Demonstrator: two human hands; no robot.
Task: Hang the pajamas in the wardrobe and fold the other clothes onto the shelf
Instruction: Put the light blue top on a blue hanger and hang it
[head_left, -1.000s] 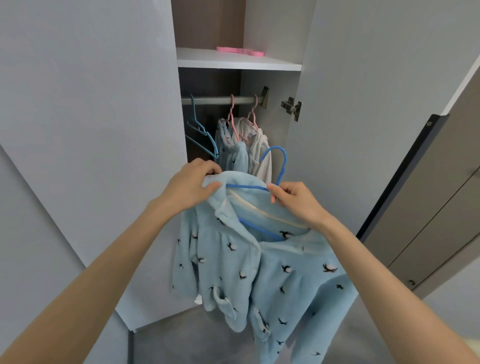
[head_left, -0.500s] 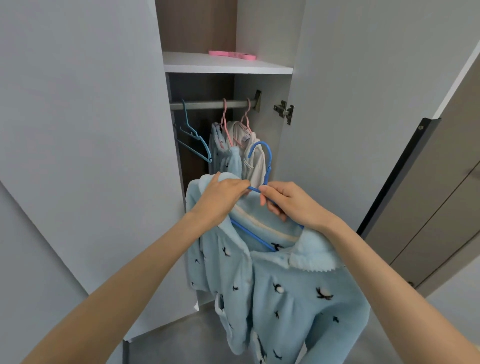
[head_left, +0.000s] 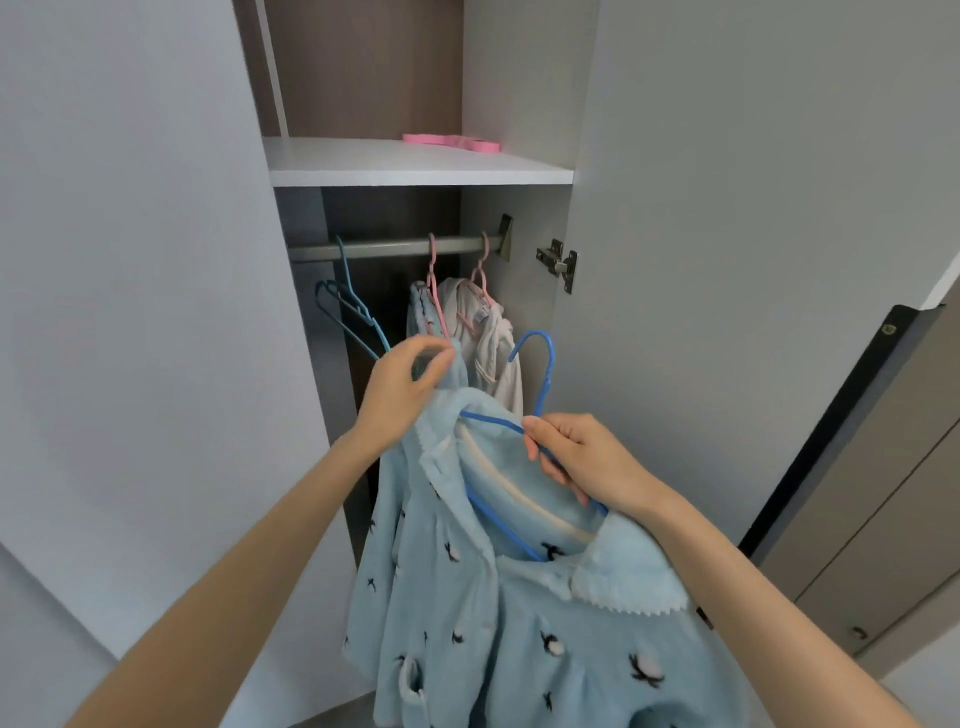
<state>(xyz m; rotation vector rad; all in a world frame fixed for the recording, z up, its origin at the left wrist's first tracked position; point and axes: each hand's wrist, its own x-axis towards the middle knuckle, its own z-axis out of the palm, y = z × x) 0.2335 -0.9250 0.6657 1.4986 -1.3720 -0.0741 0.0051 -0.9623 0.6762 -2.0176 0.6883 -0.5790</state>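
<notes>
A light blue fleece pajama top (head_left: 519, 623) with small dark and white motifs hangs on a blue hanger (head_left: 543, 374), held in front of the open wardrobe. My right hand (head_left: 582, 457) grips the hanger's wire near its neck. My left hand (head_left: 402, 395) is raised beside the collar, fingers loosely curled by the fabric; whether it pinches the cloth is unclear. The hanger's hook points up, below the rail (head_left: 395, 247).
On the rail hang two garments on pink hangers (head_left: 457, 312) and empty teal hangers (head_left: 353, 312). A white shelf (head_left: 415, 174) above carries a pink hanger (head_left: 452, 141). The wardrobe doors stand open at left (head_left: 130, 312) and right (head_left: 727, 260).
The pajama top and hanger have risen toward the rail. My left hand has slid off the hanger's shoulder and lifted beside the collar. The view has come closer to the wardrobe.
</notes>
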